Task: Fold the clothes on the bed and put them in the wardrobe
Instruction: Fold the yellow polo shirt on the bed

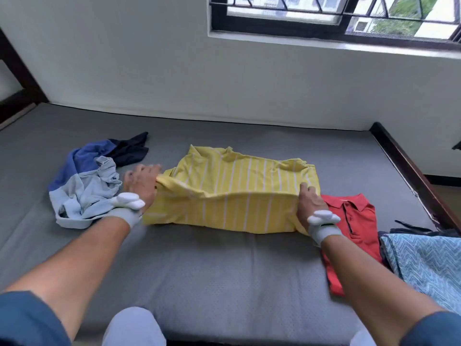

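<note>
At the bottom of the frame a pale knee (pixel 133 325) pokes up against the near edge of the grey mattress (pixel 224 275), with blue sleeves in both lower corners. Two bare forearms reach up from there, each with a grey wristband carrying a white block.

At the lower right a blue zigzag-patterned cloth (pixel 424 265) lies folded, with a dark piece under its far edge. Just left of it sits a folded red polo shirt (pixel 354 236), partly hidden behind the right forearm.

In the middle of the frame lies the yellow striped shirt (pixel 232 196), partly folded, its near layer lifted in a sagging ridge between the two hands. The right hand (pixel 309 203) pinches the shirt's right edge, thumb on top, close against the red polo's collar. The left hand (pixel 142 186) grips the left edge with fingers curled into the cloth; it is a little blurred.

To the left, a crumpled heap of blue and pale-blue clothes (pixel 84 186) lies just beside the left wrist, with a dark navy garment (pixel 129 148) at its far side.

Beyond the mattress a white wall rises to a dark-framed barred window (pixel 324 18) at the upper right. A dark wooden bed frame (pixel 409 171) runs along the right side.
</note>
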`<state>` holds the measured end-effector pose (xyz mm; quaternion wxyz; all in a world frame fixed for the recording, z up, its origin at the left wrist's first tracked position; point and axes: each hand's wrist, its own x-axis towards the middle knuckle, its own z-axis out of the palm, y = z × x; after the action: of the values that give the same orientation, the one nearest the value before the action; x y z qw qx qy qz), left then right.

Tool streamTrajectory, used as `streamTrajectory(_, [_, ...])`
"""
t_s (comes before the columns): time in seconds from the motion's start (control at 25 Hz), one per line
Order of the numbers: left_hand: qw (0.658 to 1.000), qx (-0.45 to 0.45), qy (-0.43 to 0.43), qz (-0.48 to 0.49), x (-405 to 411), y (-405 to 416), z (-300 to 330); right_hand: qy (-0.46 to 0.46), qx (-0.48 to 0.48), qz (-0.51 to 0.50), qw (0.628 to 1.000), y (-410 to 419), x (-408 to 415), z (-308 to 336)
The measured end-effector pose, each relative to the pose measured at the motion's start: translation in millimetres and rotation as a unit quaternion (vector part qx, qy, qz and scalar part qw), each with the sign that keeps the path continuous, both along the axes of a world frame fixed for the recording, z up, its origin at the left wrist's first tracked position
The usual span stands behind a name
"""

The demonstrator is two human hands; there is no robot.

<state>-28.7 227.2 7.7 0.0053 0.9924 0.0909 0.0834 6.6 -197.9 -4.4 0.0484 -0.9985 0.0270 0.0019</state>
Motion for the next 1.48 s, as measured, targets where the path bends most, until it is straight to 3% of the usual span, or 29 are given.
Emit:
streamTrajectory(0.04, [0.999, -0.026, -0.021, 0.029, 6, 2, -7, -0.015, -0.008, -0.018, 1.000, 8, 5, 4])
streamTrajectory(0.12, [0.982, -0.153, 0.030, 0.105, 3, 5, -37, 0.008, -0.033, 0.010, 0.999, 32, 1, -10])
streamTrajectory(0.28, [0.900, -0.359, 0.140, 0.205, -11, 20, -116, 0.112, -0.009, 0.160, 0.981, 92, -40, -80])
streamTrajectory(0.48, [0.885, -0.421, 0.068, 0.189, 0, 26, -140, 0.119, -0.002, 0.186, 0.975, 153, -38, -109])
streamTrajectory(0.6, [0.898, -0.418, 0.019, 0.138, 4, 23, -140, 0.126, -0.039, 0.173, 0.976, 164, -23, -118])
streamTrajectory(0.76, [0.834, -0.545, -0.074, 0.050, -10, 29, -130, 0.096, -0.034, 0.190, 0.976, 170, -23, -126])
streamTrajectory(0.84, [0.847, -0.528, -0.046, 0.022, -23, 54, -132, 0.111, -0.025, 0.208, 0.971, 178, -33, -125])
streamTrajectory(0.92, [0.910, -0.412, 0.034, 0.020, -46, 98, -143, 0.142, -0.005, 0.236, 0.961, 193, -47, -122])
streamTrajectory(1.0, [0.946, -0.301, 0.108, 0.057, -73, 139, -151, 0.183, 0.022, 0.291, 0.939, 211, -67, -118])
streamTrajectory(1.12, [0.941, -0.212, 0.244, 0.100, -111, 168, -133, 0.243, 0.047, 0.372, 0.894, 235, -97, -110])
streamTrajectory(1.2, [0.940, -0.226, 0.225, 0.121, -121, 162, -108, 0.221, 0.074, 0.365, 0.901, 225, -105, -106])
streamTrajectory(1.32, [0.959, -0.264, 0.089, 0.062, -105, 111, -83, 0.097, 0.119, 0.214, 0.965, 175, -91, -104])
streamTrajectory(1.4, [0.951, -0.287, 0.105, -0.047, -77, 42, -80, 0.031, 0.155, 0.050, 0.986, 127, -77, -97])
streamTrajectory(1.48, [0.933, -0.284, 0.170, -0.144, -45, -49, -88, 0.032, 0.183, -0.061, 0.981, 76, -65, -92])
